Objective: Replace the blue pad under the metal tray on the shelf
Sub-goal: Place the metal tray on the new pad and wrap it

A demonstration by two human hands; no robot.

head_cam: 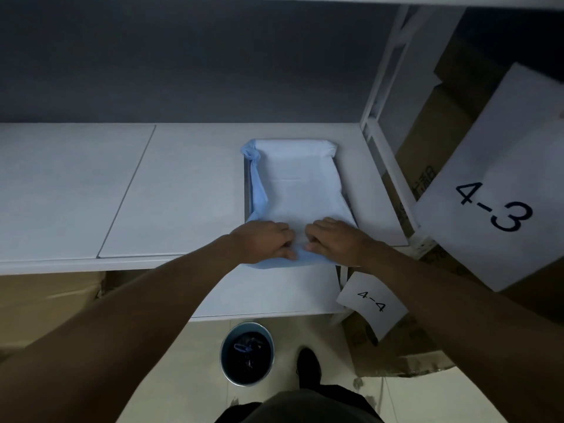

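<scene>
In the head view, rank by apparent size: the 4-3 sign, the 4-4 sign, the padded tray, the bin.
1. 4-3 sign, though nearer the camera
2. Padded tray
3. 4-4 sign and bin: too alike to rank

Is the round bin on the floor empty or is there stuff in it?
Not empty. The bin holds dark, crumpled stuff with a bluish bit on top; what it is cannot be told.
</scene>
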